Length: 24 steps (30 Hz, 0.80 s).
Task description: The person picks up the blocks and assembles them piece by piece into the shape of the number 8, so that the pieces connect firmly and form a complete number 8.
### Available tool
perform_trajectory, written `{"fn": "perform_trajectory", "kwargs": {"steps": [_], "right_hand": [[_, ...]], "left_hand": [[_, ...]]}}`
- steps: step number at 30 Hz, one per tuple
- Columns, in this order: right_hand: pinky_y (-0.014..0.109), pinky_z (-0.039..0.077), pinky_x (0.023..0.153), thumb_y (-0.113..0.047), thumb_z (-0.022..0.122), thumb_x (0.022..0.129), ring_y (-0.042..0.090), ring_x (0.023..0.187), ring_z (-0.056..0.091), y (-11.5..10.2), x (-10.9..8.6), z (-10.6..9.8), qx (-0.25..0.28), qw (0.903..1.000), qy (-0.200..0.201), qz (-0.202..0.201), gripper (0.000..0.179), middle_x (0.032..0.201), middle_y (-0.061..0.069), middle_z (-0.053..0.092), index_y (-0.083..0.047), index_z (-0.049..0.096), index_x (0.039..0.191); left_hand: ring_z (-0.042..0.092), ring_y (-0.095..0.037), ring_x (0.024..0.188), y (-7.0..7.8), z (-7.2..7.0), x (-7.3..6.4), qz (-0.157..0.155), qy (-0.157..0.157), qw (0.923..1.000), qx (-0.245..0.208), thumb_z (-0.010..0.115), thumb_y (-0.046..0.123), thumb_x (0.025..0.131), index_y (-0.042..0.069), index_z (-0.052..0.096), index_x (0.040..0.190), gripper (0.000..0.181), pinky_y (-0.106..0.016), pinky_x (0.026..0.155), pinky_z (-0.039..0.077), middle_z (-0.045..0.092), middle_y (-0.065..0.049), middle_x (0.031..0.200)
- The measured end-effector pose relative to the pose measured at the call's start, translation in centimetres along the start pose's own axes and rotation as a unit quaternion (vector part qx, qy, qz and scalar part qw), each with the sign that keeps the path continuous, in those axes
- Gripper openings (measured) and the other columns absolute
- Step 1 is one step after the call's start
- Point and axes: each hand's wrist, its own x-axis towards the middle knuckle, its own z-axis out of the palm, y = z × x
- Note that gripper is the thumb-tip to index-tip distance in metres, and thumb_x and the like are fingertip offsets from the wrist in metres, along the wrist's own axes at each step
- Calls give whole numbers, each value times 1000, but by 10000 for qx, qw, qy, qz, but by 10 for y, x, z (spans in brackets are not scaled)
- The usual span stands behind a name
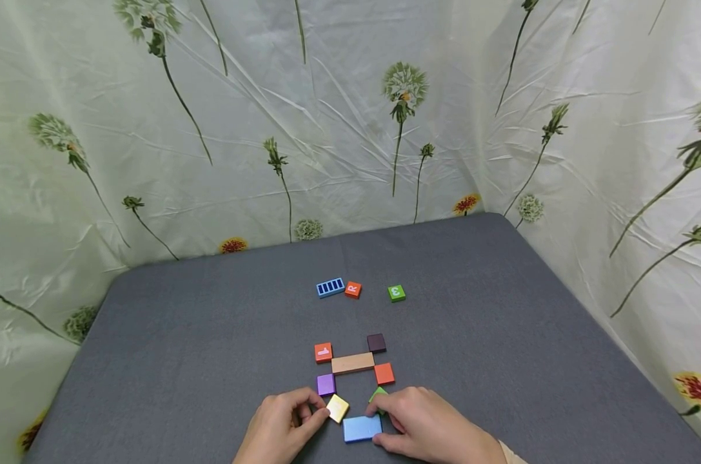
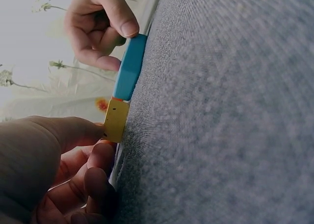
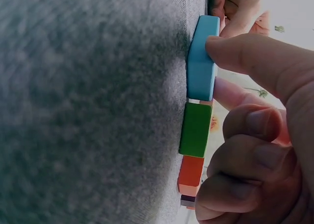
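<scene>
A ring of small flat blocks lies on the grey cloth. My left hand [image 1: 286, 422] has its thumb and fingers at the left corner of a yellow square block [image 1: 337, 408], pinching it. With thumb and index finger, my right hand [image 1: 422, 422] grips the right end of a light blue rectangular block [image 1: 362, 428], which lies flat. Just behind that index finger a green block [image 1: 378, 394] is partly hidden; the right wrist view shows the green block [image 3: 195, 130] beside the blue one. In the left wrist view the yellow block [image 2: 117, 120] stands close to the blue block [image 2: 130, 67].
Farther up are a purple block [image 1: 325, 385], a wooden bar [image 1: 353, 363], an orange block [image 1: 384, 374], a red-orange marked block [image 1: 323, 352] and a dark block [image 1: 376, 343]. Beyond them sit a striped blue block [image 1: 330, 288], an R block [image 1: 353, 290] and a green 3 block [image 1: 396, 293].
</scene>
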Motion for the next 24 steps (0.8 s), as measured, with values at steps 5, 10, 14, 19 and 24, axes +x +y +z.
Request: {"fn": "perform_trajectory", "kwargs": {"steps": [5,10,14,19,24], "right_hand": [[14,30,51,-27,85,94,-10,54,35,1,0,0,-23,9999,93,-71,22,65,-22,41,-26,73,112],[11,28,51,-25,85,92,-12,54,33,2,0,1,-163,9989,324,-307,22,64,-22,40,-26,73,111],[11,27,51,-25,85,92,-12,54,32,3,0,1,-178,9987,351,-324,22,64,-23,40,-27,73,111],[13,28,52,-26,85,93,-12,54,33,3,1,1,-129,9992,278,-269,22,64,-23,40,-27,72,112],[12,28,52,-25,85,93,-12,55,33,3,1,1,-129,9990,300,-295,22,64,-22,40,-27,73,112]], "left_hand": [[41,3,52,0,0,1,-47,-41,10000,8,86,29,91,31,74,87,12,-20,50,32,50,18,63],[40,4,51,0,-1,1,28,-19,10000,-19,86,28,91,31,75,87,12,-19,49,32,50,19,63],[40,4,52,0,-1,1,53,0,10000,-28,86,28,91,30,75,87,12,-19,50,31,50,18,63],[40,4,52,0,0,0,35,4,10000,-42,87,30,91,30,75,87,12,-20,49,31,50,18,63],[39,3,53,-1,0,0,25,3,10000,-20,87,31,91,31,75,87,13,-20,50,31,50,17,64]]}}
